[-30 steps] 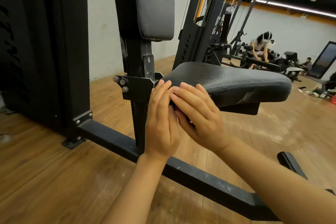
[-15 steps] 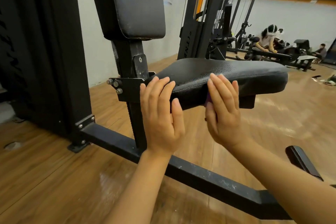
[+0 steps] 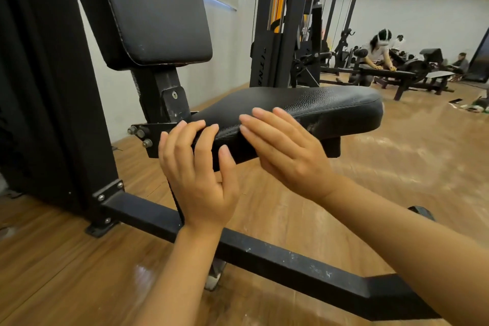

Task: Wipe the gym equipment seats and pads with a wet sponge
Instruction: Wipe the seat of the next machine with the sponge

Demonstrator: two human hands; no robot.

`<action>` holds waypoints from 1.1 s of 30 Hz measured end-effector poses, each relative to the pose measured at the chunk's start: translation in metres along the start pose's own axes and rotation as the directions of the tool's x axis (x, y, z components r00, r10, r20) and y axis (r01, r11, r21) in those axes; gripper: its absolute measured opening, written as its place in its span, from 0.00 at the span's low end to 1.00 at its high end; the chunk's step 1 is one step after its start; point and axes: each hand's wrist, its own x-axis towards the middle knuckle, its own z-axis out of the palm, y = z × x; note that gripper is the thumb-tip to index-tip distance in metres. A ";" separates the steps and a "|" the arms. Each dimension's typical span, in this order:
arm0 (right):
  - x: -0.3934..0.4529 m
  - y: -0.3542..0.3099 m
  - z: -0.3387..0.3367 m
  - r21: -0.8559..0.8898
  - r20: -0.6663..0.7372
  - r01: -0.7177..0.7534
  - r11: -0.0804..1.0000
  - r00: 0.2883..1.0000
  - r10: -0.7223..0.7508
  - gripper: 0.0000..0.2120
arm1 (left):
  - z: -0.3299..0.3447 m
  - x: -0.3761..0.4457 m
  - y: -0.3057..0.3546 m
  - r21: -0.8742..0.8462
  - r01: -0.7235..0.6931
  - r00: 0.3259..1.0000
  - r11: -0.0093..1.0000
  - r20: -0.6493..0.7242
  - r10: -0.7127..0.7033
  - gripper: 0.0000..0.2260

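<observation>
- Seat (image 3: 304, 106): black padded cushion with a pebbled, leather-like skin and a stitched seam along its rounded edge; it is mounted on a black steel bracket in the middle of the view, below the back pad (image 3: 156, 8).
- Left hand (image 3: 198, 169): fingers straight and slightly spread, tips resting on the seat's near-left edge, thumb against its side.
- Right hand (image 3: 285, 151): fingers straight and close together, laid flat over the seat's near edge; the palm hides whatever lies beneath it, so no sponge can be confirmed.
- Back pad: smooth, flat black rectangle, worn along its lower rim.
- Frame beam (image 3: 264, 254): square black steel tube, paint chipped, running along the floor (image 3: 397, 167) under both forearms.
- Floor: glossy wood-pattern planks.
- Cable machine (image 3: 277, 34): stands directly behind the seat.
- Another person (image 3: 375, 53): bends over a bench well behind.
</observation>
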 end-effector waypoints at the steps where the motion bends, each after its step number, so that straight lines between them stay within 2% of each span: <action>1: -0.010 0.010 -0.006 -0.065 0.008 -0.015 0.998 1.000 0.016 0.21 | 0.000 0.000 0.002 0.031 -0.010 1.000 0.999 0.002 0.010 0.12; 4: -0.040 0.038 -0.028 -0.250 0.014 -0.054 0.967 0.998 0.059 0.22 | 0.002 0.001 0.008 0.106 -0.029 0.999 0.994 0.024 0.027 0.11; 7: -0.054 0.047 -0.040 -0.319 -0.016 -0.116 0.941 0.993 0.117 0.20 | 0.000 0.002 0.010 0.123 -0.019 0.999 0.992 0.050 0.013 0.12; 10: -0.045 0.036 -0.031 -0.231 -0.127 -0.260 0.938 0.963 0.236 0.16 | -0.002 0.002 0.011 0.141 -0.017 0.997 0.990 0.073 0.006 0.12; 12: -0.030 0.021 -0.017 -0.104 -0.150 -0.293 0.950 0.949 0.276 0.15 | -0.003 0.002 0.014 0.150 0.004 0.996 0.989 0.083 -0.017 0.13; 16: 0.011 -0.009 0.012 0.072 -0.183 -0.232 0.970 0.953 0.242 0.13 | -0.004 0.005 0.024 0.168 0.061 0.992 0.984 0.102 -0.079 0.14; 20: 0.022 -0.015 0.018 0.106 -0.198 -0.245 0.964 0.945 0.262 0.13 | -0.007 0.007 0.021 0.178 0.040 0.991 0.983 0.116 -0.062 0.15; 26: 0.004 0.011 -0.002 -0.004 -0.001 -0.030 1.000 1.000 0.030 0.17 | -0.006 0.009 0.026 0.182 0.056 0.992 0.982 0.105 -0.075 0.14; 33: -0.057 0.069 -0.055 -0.275 0.001 -0.087 0.957 0.996 0.091 0.19 | -0.005 0.012 0.033 0.238 -0.034 0.984 0.971 0.175 -0.008 0.14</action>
